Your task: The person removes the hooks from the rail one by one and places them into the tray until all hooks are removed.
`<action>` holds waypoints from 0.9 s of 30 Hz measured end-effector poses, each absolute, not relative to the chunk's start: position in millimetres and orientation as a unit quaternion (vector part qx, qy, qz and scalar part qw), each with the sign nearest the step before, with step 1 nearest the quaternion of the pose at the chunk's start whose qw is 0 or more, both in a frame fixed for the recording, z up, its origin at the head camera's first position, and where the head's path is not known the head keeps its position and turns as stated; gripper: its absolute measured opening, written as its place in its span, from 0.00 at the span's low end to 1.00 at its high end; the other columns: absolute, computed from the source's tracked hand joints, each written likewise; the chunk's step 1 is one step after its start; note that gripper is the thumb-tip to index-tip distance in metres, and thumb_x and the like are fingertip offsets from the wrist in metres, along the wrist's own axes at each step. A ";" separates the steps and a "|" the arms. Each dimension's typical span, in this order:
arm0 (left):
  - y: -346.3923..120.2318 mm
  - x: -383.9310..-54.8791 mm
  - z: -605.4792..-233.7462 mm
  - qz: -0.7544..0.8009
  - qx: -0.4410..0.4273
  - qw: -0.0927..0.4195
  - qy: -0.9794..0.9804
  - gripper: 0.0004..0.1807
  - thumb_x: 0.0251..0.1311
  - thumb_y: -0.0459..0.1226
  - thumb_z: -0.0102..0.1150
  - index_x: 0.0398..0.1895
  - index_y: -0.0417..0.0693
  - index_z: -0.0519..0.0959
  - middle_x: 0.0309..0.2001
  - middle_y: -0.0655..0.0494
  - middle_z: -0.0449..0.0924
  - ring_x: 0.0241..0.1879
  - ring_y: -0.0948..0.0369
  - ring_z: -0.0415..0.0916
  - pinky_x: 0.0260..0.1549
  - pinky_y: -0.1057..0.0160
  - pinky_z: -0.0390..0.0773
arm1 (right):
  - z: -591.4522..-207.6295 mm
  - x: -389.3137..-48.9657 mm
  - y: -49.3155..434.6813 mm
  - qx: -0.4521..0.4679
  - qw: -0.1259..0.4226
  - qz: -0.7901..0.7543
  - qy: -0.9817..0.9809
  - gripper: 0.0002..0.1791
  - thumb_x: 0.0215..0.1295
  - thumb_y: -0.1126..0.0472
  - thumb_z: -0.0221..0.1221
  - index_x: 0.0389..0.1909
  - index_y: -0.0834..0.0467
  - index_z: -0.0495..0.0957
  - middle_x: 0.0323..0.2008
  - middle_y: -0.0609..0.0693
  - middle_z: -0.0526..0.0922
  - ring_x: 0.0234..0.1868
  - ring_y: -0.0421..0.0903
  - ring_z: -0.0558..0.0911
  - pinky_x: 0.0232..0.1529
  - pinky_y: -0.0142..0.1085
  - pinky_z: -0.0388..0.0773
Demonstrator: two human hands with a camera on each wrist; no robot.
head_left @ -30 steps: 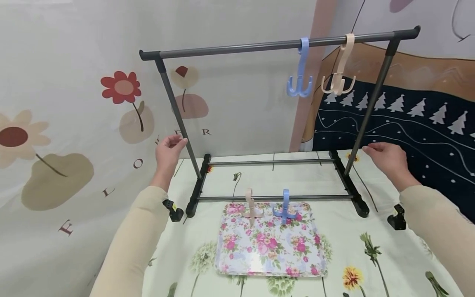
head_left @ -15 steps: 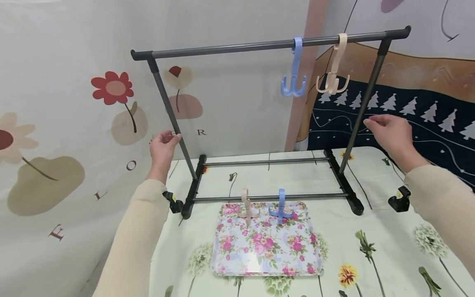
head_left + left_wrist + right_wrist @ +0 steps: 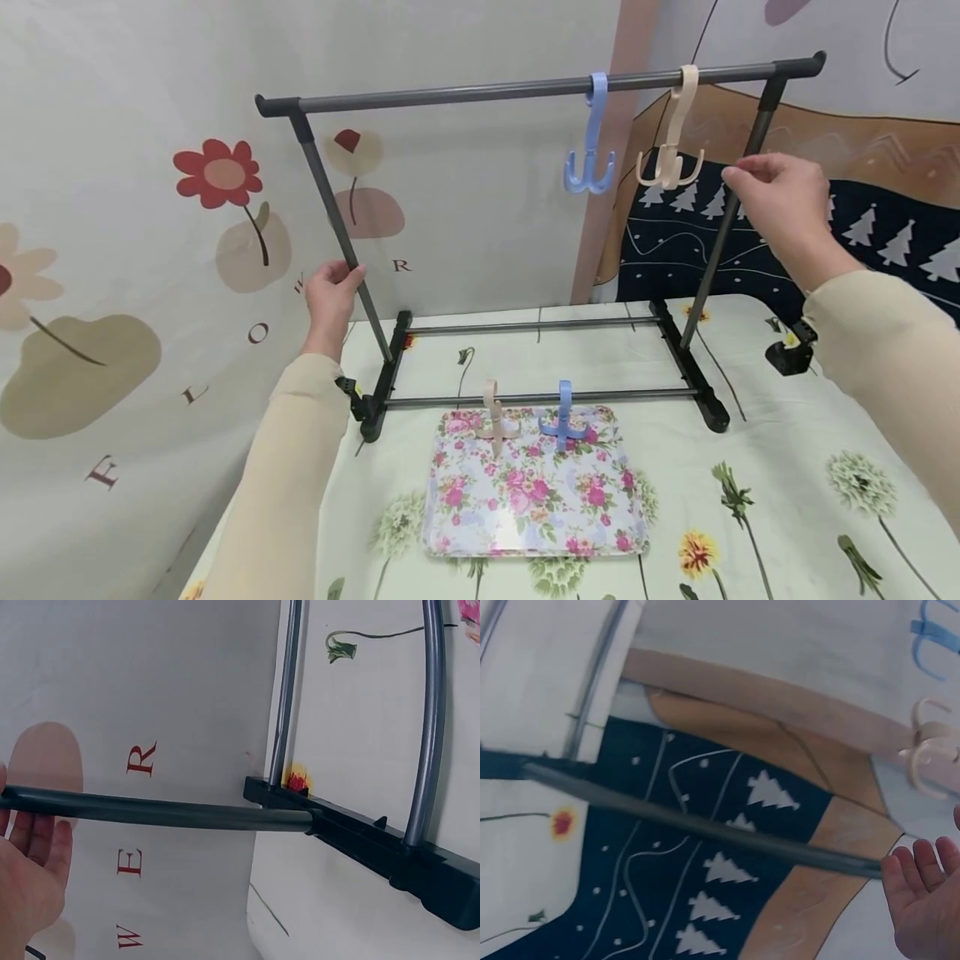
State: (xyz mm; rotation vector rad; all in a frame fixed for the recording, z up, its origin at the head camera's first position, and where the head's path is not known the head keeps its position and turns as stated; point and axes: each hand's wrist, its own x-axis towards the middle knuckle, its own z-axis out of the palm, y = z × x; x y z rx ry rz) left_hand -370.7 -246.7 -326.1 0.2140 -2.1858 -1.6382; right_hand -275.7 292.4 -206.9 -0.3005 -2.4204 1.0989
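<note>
While my left hand (image 3: 330,300) grasps the left post (image 3: 331,208) of a dark metal rack (image 3: 450,96), my right hand (image 3: 787,200) pinches the right post (image 3: 708,275) on the other side, set higher up than the left. The left wrist view shows my fingers wrapped about the post from below and above; the right wrist view shows the upper visible end of the other post meeting my fingers.

The rack stands upright on the worktop (image 3: 787,517), which wears a cloth printed with flowers, and rests on two black feet (image 3: 693,371) joined by a rear lower bar (image 3: 525,324) and a front lower bar (image 3: 637,393). From its top bar (image 3: 525,90), right of the middle, hang a blue hook (image 3: 592,133) and, just beside it, a beige hook (image 3: 678,117), both with upturned prongs.

At the front of the rack lies a flowered tray (image 3: 525,517). Over its far edge are a second beige hook (image 3: 496,429) and a second blue hook (image 3: 562,427), side by side; I can't tell whether they touch the bar.
</note>
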 end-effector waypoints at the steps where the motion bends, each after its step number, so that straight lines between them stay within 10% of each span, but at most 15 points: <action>1: -246.4 -370.7 -326.0 -0.587 0.078 0.201 -0.781 0.23 0.67 0.48 0.61 0.59 0.44 0.75 0.55 0.51 0.78 0.54 0.58 0.74 0.58 0.59 0.71 | -202.8 -277.0 289.2 -0.108 0.232 0.406 -0.877 0.33 0.72 0.37 0.49 0.70 0.51 0.70 0.66 0.52 0.72 0.64 0.49 0.68 0.65 0.49 0.64; 27: -228.3 -364.3 -323.5 -0.592 0.096 0.219 -0.770 0.17 0.69 0.41 0.59 0.55 0.42 0.75 0.54 0.50 0.79 0.53 0.58 0.74 0.56 0.59 0.72 | -158.2 -306.0 235.3 -0.144 0.281 0.482 -0.817 0.27 0.68 0.45 0.59 0.64 0.52 0.75 0.59 0.44 0.74 0.53 0.35 0.71 0.61 0.34 0.70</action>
